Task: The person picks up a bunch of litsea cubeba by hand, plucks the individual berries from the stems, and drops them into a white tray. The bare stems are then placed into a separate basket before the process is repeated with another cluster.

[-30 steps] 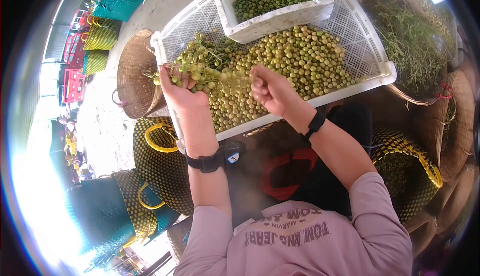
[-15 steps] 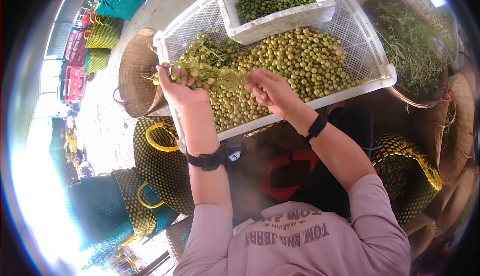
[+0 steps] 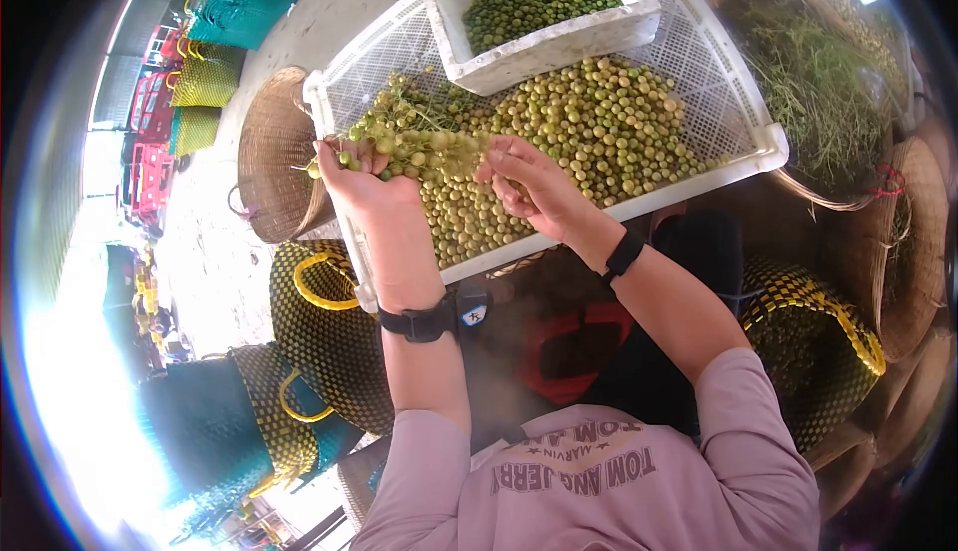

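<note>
Yellow-green fruits [image 3: 599,117], white tray [image 3: 770,144]

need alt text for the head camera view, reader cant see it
The person's left hand holds fruiting stems above a white mesh tray of loose yellowish-green fruits, with the right hand, partly curled, just beside them. A white box of darker green fruits sits on the tray, and woven baskets are on either side.

Right hand [image 3: 534,186] shifted toward the left hand [image 3: 367,182], gap between the 2 hands narrower than 1 second earlier
</note>
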A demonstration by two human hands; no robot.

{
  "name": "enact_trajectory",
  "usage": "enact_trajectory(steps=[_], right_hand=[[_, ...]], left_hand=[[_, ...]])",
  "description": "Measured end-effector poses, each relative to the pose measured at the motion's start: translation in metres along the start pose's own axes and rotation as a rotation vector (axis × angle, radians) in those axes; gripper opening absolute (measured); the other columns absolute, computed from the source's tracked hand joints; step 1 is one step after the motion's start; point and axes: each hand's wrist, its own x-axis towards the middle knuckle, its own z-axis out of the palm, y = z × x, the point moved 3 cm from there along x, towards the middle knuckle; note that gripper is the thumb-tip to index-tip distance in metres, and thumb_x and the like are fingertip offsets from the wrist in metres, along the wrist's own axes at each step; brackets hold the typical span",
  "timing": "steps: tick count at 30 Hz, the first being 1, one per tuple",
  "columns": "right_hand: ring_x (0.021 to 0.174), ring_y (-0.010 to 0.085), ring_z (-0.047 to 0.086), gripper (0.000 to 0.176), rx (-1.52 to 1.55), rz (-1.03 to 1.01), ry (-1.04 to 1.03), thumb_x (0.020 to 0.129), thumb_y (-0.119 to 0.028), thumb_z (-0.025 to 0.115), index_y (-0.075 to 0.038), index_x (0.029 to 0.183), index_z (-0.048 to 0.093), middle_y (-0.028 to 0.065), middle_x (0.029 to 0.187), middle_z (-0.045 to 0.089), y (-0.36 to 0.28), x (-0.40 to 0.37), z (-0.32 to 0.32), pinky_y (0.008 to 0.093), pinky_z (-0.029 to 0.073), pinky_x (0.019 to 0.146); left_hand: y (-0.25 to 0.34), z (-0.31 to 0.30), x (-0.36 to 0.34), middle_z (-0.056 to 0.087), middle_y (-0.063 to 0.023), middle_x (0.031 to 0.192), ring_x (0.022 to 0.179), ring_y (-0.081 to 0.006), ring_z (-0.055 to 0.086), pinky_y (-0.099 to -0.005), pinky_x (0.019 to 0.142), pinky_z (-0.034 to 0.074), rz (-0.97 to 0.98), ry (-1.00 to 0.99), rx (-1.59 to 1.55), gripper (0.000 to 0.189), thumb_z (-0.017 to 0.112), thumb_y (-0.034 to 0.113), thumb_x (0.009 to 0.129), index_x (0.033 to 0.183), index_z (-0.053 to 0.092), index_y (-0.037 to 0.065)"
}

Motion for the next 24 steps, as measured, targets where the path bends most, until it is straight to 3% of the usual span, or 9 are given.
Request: enact_trajectory(steps=[2,8,14,19,21,24], right_hand=[[0.056,0.0009,0.041,0.031,0.011,-0.028,0.009,0.092,-0.026,0.061,-0.010,0.116,0.050,0.0008,0.085,0.057,-0.002,0.001,0.001,0.0159,0.027,0.044],[0.053,-0.0006,0.038,0.021,-0.093,-0.116,-0.019,0.091,-0.027,0.062,-0.011,0.104,0.056,-0.0014,0.084,0.061,-0.006,0.003,-0.002,0.0162,0.027,0.042],[0.056,0.0018,0.040,0.012,0.105,-0.067,0.063,0.093,-0.022,0.059,-0.011,0.096,0.058,-0.0022,0.082,0.060,-0.016,0.002,-0.011,0.0172,0.027,0.045],[0.059,0.0062,0.041,0.016,0.129,0.063,0.017,0.092,-0.026,0.057,-0.011,0.098,0.057,0.0019,0.084,0.059,-0.007,-0.007,-0.003,0.0184,0.027,0.045],[0.059,0.0056,0.040,0.019,-0.004,0.131,-0.011,0.091,-0.029,0.058,-0.011,0.099,0.056,0.0022,0.083,0.058,0.002,-0.006,0.003,0.0179,0.026,0.044],[0.059,0.0037,0.042,0.022,0.001,0.099,0.006,0.091,-0.032,0.061,-0.012,0.096,0.055,0.0011,0.081,0.059,0.003,-0.004,0.007,0.0164,0.026,0.043]], left_hand=[[-0.004,-0.003,0.004,0.044,0.0025,0.081,0.066,-0.0104,0.036,-0.0282,0.069,0.036,-0.003,-0.031,0.012,0.021,0.050,0.037,0.093,0.081,0.048,0.020],[-0.002,0.004,-0.008,0.045,0.0022,0.079,0.065,-0.0107,0.037,-0.0281,0.068,0.037,-0.015,-0.012,0.034,0.021,0.047,0.034,0.094,0.081,0.048,0.019],[-0.003,-0.002,0.014,0.040,0.0014,0.068,0.060,-0.0111,0.036,-0.0277,0.064,0.037,0.005,0.042,-0.060,0.026,0.044,0.034,0.096,0.079,0.046,0.016],[-0.003,0.001,0.010,0.039,0.0020,0.066,0.059,-0.0113,0.037,-0.0267,0.061,0.037,0.000,0.023,-0.128,0.029,0.043,0.035,0.097,0.077,0.043,0.014],[-0.006,0.002,0.008,0.039,0.0023,0.066,0.059,-0.0113,0.037,-0.0262,0.061,0.037,0.012,0.008,-0.119,0.029,0.043,0.036,0.097,0.076,0.042,0.014],[-0.012,0.004,0.000,0.044,0.0008,0.077,0.063,-0.0103,0.038,-0.0236,0.058,0.038,0.019,0.051,-0.078,0.024,0.042,0.034,0.097,0.087,0.043,0.013]])
